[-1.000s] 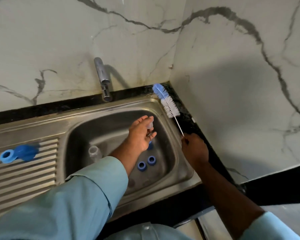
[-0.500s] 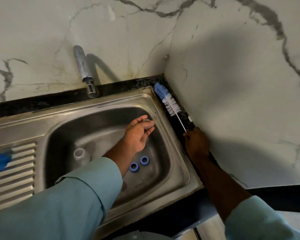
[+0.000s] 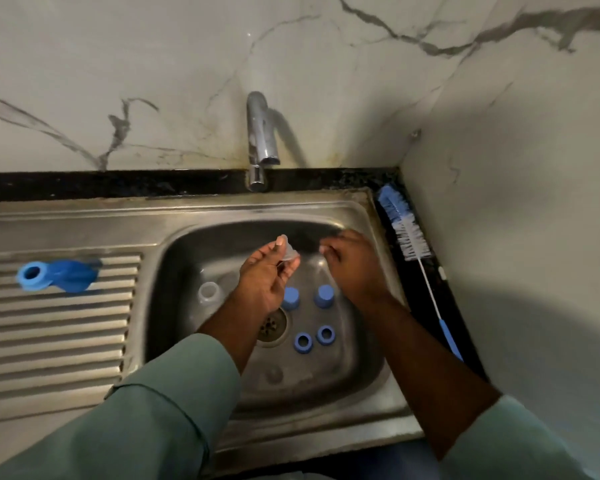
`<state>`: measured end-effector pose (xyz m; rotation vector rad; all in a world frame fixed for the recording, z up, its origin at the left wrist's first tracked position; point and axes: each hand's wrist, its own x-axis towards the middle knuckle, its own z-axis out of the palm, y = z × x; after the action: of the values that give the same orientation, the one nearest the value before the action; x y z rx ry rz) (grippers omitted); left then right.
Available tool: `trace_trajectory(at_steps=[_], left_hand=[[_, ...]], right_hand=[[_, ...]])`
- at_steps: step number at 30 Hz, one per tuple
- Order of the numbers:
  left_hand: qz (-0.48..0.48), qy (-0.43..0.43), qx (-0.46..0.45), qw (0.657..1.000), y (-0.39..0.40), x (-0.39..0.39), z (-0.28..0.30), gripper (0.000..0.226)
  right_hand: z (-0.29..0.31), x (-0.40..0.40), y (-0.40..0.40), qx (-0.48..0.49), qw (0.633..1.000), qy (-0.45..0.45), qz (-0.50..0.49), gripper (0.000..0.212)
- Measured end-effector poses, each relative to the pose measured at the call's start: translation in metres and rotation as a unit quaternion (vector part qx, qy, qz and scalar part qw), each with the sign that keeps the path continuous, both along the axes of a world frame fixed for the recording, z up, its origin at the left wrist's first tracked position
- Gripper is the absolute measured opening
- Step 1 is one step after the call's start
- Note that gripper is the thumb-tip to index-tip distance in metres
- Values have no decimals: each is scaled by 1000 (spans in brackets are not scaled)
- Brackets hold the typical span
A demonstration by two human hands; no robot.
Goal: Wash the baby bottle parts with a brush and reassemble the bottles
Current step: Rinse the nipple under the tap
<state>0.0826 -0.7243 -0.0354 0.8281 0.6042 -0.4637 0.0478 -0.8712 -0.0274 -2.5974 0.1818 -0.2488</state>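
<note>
**Ann:** Steel sink [image 3: 378, 393] under a marble wall, and everything hangs off that drain [image 3: 272, 325]. Nearest us, two blue rings [image 3: 314, 338] lie just right of it; beyond them two blue caps [image 3: 307, 296].

**Bo:** And the left hand [image 3: 265, 280]?

**Ann:** Above the drain, fingertips pinching a clear teat [image 3: 287, 250]. Right hand [image 3: 355, 268] hangs just beside it, fingers loosely curled, nothing in them that I can see.

**Bo:** Brush?

**Ann:** Bottle brush [image 3: 407, 242] lies on the dark ledge, well right of the drain, untouched. A clear bottle [image 3: 208, 292] sits left of the drain.

**Bo:** Best play?

**Ann:** I'd say keep that slippery teat low over the basin, under the tap [image 3: 261, 147] at the far side, and hold it by the rim.
</note>
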Motion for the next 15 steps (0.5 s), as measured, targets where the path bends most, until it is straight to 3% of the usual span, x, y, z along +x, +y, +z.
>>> trace_trajectory(at_steps=[4,7,11,15], left_hand=[[18,-32,24,999,18,20,1,22],[40,-14,40,998,28,37,0,25],[45,8,47,998,36,51,-6,21],[2,20,77,997,35,55,-17,23]], right_hand=[[19,62,38,98,993,-47,55,25],[27,111,58,152,985,-7,78,31],[3,165,70,82,989,75,93,35],[-22,189,74,-41,962,85,256,48]])
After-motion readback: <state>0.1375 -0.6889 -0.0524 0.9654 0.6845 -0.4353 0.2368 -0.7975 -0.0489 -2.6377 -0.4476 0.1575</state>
